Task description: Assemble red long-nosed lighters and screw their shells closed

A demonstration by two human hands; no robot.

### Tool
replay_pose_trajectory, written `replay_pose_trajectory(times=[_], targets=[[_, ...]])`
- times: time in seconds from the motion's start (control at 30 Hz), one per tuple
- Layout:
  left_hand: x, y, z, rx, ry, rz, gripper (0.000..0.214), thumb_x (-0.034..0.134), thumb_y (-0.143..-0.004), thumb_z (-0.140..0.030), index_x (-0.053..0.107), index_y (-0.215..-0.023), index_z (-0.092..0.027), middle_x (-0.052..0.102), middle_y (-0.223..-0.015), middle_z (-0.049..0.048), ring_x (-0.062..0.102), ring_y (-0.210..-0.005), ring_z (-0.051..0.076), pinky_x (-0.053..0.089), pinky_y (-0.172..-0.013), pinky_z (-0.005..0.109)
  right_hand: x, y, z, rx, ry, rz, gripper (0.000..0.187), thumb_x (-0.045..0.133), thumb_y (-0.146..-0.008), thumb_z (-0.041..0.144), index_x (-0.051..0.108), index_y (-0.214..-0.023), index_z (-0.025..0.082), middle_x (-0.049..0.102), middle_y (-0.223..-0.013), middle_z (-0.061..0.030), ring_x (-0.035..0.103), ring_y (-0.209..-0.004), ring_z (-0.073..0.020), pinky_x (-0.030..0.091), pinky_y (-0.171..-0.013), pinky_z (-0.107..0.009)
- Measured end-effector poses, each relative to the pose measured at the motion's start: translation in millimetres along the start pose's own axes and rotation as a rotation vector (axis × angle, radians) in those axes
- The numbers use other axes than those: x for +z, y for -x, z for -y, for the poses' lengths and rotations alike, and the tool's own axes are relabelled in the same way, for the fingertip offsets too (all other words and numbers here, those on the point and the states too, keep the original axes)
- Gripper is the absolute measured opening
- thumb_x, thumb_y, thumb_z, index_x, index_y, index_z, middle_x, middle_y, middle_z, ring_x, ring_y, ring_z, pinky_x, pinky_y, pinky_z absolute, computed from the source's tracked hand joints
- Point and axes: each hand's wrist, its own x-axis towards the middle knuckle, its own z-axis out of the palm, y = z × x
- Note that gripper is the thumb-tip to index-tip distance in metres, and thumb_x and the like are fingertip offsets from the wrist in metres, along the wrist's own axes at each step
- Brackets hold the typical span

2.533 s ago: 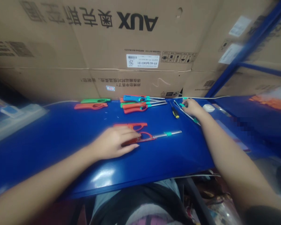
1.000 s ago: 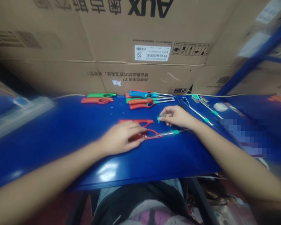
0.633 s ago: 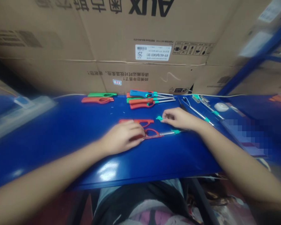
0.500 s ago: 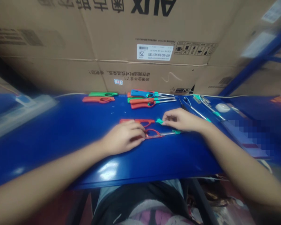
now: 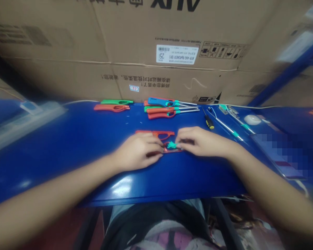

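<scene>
at the middle of the desk [image 5: 67,146]: red lighter body [image 5: 177,150], pinned flat under left hand [image 5: 138,152] fingers; teal piece [image 5: 171,145], pinched by right hand [image 5: 202,142] fingers, resting on that body. risk, judged: a shallow pinch may let the tiny piece slip and skitter off; eased pressure may shift the body.

We are noting bare blue table [image 5: 67,146] lying wide to the left of the left hand [image 5: 138,152], and a free strip running along the near edge under both wrists. The centre is sitting crowded: the left hand is gripping the half-built lighter [image 5: 177,150] and the right hand [image 5: 202,142] is pinching the teal piece [image 5: 171,145]. Just behind them a red shell [image 5: 156,133] is blocking; past it a clear lane is running before the lighter pile [image 5: 172,108] and two loose shells [image 5: 114,105]. Rightward, a screwdriver [image 5: 209,122] and metal rods [image 5: 228,127] are narrowing passage. Cardboard boxes [image 5: 120,52] are walling the far side. Far left, something blurred, possibly a clear tray [image 5: 26,116], is taking the corner.
</scene>
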Motion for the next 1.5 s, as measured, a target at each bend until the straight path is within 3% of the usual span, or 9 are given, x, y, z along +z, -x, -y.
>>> replay_pose_trajectory(times=[0.23, 0.8, 1.0, 1.17, 1.5], targets=[[-0.9, -2.4, -2.1, -0.008, -0.003, 0.003, 0.022, 0.054, -0.1, -0.026, 0.075, -0.101, -0.02, 0.078, -0.105, 0.0051, 0.072, -0.097, 0.02, 0.056, -0.088, 0.035, 1.7, 1.2, -4.1, -0.017, -0.016, 0.001, 0.013, 0.06, -0.092, 0.015, 0.072, -0.09, 0.018, 0.068, -0.092, -0.0049, 0.062, -0.081, -0.0162, 0.046, -0.075, -0.028], [6.5, -4.5, 3.0, -0.188, 0.115, -0.028, 0.016, 0.063, -0.094, -0.018, 0.073, -0.107, -0.017, 0.074, -0.1, 0.0061, 0.069, -0.09, 0.02, 0.055, -0.081, 0.032, 25.0, -4.6, -11.0, -0.141, -0.017, -0.097, 0.01, 0.061, -0.093, 0.019, 0.07, -0.088, 0.016, 0.066, -0.088, -0.0047, 0.059, -0.075, -0.0148, 0.044, -0.069, -0.026], [5.2, -6.2, 2.9, -0.264, 0.075, 0.026, 0.013, 0.067, -0.093, -0.022, 0.073, -0.104, -0.02, 0.073, -0.102, 0.0057, 0.066, -0.102, 0.023, 0.051, -0.093, 0.039, 29.4, -4.9, -11.1, -0.2, 0.016, -0.149, 0.014, 0.058, -0.095, 0.019, 0.068, -0.087, 0.017, 0.065, -0.086, -0.0046, 0.058, -0.074, -0.0146, 0.044, -0.068, -0.026], [5.6, -6.7, 2.7, -0.275, 0.11, 0.03, 0.01, 0.068, -0.092, -0.02, 0.072, -0.101, -0.018, 0.074, -0.1, 0.0052, 0.066, -0.1, 0.023, 0.051, -0.092, 0.038, 29.4, -4.6, -7.9, -0.213, 0.027, -0.185, 0.015, 0.056, -0.097, 0.02, 0.068, -0.087, 0.017, 0.065, -0.085, -0.0043, 0.058, -0.073, -0.0139, 0.043, -0.067, -0.025], [6.5, -7.4, 2.4, -0.288, 0.114, 0.02, 0.011, 0.067, -0.091, -0.018, 0.074, -0.1, -0.018, 0.074, -0.099, 0.0062, 0.066, -0.1, 0.023, 0.052, -0.09, 0.037, 30.6, -4.0, -9.5, -0.198, 0.157, -0.126, 0.018, 0.055, -0.098, 0.022, 0.071, -0.091, 0.017, 0.069, -0.092, -0.0058, 0.063, -0.078, -0.0156, 0.045, -0.068, -0.026]])
